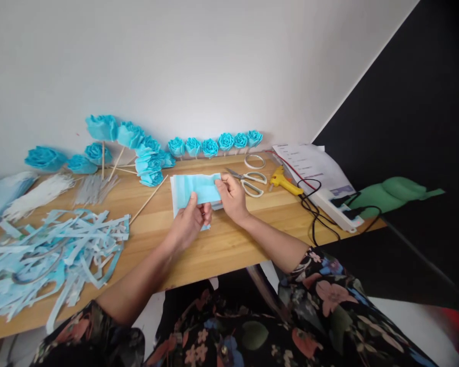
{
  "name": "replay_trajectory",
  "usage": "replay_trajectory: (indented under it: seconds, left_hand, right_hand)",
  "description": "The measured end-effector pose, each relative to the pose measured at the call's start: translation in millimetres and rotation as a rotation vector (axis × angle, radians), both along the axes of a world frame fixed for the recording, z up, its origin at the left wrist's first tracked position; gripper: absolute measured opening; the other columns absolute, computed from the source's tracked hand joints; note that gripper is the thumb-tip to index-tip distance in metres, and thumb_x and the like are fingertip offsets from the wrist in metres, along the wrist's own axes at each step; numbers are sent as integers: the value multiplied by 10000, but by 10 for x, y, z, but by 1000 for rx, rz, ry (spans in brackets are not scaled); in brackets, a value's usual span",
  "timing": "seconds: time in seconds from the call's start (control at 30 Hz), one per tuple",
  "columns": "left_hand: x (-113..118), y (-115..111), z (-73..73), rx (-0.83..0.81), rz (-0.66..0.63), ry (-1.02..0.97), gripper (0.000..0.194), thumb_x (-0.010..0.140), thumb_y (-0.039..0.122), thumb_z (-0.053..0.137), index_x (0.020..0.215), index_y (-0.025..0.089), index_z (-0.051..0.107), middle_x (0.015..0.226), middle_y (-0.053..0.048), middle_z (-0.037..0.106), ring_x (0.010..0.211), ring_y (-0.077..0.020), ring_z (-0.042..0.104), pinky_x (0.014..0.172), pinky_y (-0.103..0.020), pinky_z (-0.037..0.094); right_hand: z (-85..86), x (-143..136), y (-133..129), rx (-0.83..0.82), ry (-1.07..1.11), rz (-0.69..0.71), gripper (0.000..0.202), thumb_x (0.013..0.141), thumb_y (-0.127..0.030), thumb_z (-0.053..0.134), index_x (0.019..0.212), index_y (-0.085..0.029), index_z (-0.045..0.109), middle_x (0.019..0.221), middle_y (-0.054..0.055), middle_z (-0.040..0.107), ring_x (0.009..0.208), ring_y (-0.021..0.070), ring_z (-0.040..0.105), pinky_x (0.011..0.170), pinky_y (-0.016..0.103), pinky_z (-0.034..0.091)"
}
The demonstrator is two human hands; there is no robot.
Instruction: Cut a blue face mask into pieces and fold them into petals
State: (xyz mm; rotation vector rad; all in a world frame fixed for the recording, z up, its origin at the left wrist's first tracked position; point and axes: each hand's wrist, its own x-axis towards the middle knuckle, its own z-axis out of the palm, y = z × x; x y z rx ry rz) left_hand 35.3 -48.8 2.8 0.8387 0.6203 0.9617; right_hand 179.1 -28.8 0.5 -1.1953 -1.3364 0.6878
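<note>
A piece of light blue fabric sheet, like face-mask material, is stretched between my two hands over the table. My left hand grips its lower left part, thumb on top and fingers curled beneath. At its right end, my right hand pinches the edge between thumb and fingers. Behind and below it lies a stack of white and blue sheets, partly hidden by the held piece and my hands. Scissors with white handles rest just right of my right hand.
Blue fabric roses line the wall, several on sticks. Cut strips pile up at the left, near white ear loops and thin wires. On the right are a tape roll, yellow glue gun, power strip and cables.
</note>
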Motion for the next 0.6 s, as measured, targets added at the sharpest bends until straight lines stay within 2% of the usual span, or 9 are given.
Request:
replay_trajectory:
  seconds: [0.13, 0.23, 0.33, 0.43, 0.6]
  left_hand:
    - [-64, 50, 39, -25, 89, -36, 595, 777, 716, 633, 587, 173, 480, 553, 20, 436, 485, -81, 402, 461, -222, 325]
    - [-100, 88, 54, -48, 205, -69, 522, 712, 582, 791, 632, 186, 461, 557, 44, 445, 487, -78, 417, 441, -197, 304]
    - [-143, 137, 64, -61, 290, -18, 448, 646, 438, 877, 652, 178, 512, 554, 54, 450, 504, -75, 428, 443, -186, 312]
    - [-184, 192, 58, -54, 378, 44, 397, 585, 398, 902, 668, 156, 599, 562, 42, 487, 534, -81, 460, 463, -191, 339]
    - [-207, 235, -10, 60, 445, 99, 266, 664, 360, 841, 666, 147, 680, 619, 10, 575, 611, -91, 517, 579, -207, 427]
  right_hand:
    - [36, 79, 44, -7, 16, -65, 369, 893, -564, 519, 892, -200, 581, 576, -55, 422, 507, 100, 431, 455, 214, 491]
    - [72, 147, 53, 10, 29, -93, 377, 886, -569, 526, 893, -197, 589, 584, -53, 402, 517, 101, 421, 446, 211, 493]
    - [99, 212, 61, 23, 36, -115, 389, 884, -577, 525, 888, -195, 597, 599, -48, 400, 528, 100, 420, 439, 200, 485]
    - [110, 252, 76, 14, 45, -110, 402, 882, -590, 524, 897, -197, 607, 606, -45, 407, 536, 99, 424, 445, 193, 482]
    - [111, 267, 86, 8, 60, -90, 403, 880, -589, 535, 882, -195, 617, 584, -47, 395, 534, 102, 430, 461, 198, 493]
